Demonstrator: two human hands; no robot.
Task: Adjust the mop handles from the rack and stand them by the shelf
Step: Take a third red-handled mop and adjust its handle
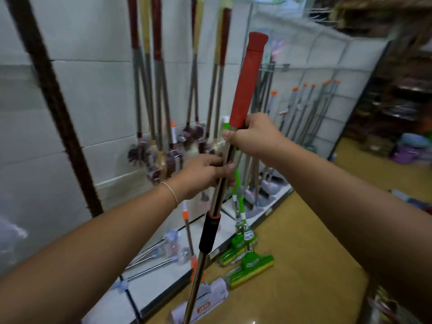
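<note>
I hold one mop handle (247, 85) upright in front of me; it has a red foam grip on top, a shiny steel shaft and a black collar (209, 233) lower down. My right hand (252, 134) grips the shaft just under the red grip. My left hand (205, 175) grips the shaft a little lower, above the black collar. Behind it, several red-topped mop handles (159, 73) hang on the white wall rack.
Green sponge mops (247, 258) stand on the tan floor against a low white shelf (163, 272). Grey flat mops with orange tips (301, 108) lean along the wall to the right. A dark pole (53, 99) slants at left. Cluttered shelves fill the far right.
</note>
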